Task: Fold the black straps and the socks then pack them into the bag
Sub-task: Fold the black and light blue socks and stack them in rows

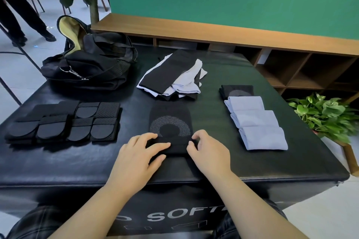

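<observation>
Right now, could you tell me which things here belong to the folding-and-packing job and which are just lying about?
Job: black sock under both hands, unfolded sock pile, folded socks, folded black straps, bag.
Lying about: potted plant, wooden shelf.

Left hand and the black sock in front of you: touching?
Touching. The head view shows the left hand lying with its fingers flat on the folded near edge of the black sock, no gap visible.

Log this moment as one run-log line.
stage: folding black sock | left hand: presses near edge | right hand: pinches fold | folded socks: right | folded straps: left | bag: open
</observation>
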Demonstrator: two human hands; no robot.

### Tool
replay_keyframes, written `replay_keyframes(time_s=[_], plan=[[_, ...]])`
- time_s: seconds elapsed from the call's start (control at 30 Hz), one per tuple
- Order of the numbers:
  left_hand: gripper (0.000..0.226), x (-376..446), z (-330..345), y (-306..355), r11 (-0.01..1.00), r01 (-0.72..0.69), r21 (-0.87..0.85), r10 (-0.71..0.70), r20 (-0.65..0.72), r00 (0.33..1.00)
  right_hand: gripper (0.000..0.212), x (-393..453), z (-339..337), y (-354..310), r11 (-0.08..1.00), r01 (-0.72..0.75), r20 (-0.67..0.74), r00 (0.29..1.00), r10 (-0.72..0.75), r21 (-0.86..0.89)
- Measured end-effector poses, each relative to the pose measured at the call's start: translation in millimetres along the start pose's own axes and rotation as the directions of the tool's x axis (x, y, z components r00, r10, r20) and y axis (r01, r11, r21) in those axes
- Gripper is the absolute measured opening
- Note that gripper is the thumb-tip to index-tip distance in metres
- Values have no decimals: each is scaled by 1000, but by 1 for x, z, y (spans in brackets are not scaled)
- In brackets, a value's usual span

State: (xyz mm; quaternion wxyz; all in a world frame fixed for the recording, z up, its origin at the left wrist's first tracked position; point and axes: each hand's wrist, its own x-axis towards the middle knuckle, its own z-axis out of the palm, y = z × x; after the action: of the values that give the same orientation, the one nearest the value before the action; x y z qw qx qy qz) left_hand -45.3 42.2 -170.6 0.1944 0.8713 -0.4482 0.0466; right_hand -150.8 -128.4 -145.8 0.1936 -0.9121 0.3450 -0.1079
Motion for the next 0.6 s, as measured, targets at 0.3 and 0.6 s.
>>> replay_keyframes(time_s=[0.3,0.6], plan=[[40,6,6,2,999,43,-18,-43,-39,998,39,-5,11,9,966,259,-79,963,-259,-4],[92,8,-4,13,993,119,24,-121,170,978,43,-9,18,13,955,297,-195,938,-286,26]])
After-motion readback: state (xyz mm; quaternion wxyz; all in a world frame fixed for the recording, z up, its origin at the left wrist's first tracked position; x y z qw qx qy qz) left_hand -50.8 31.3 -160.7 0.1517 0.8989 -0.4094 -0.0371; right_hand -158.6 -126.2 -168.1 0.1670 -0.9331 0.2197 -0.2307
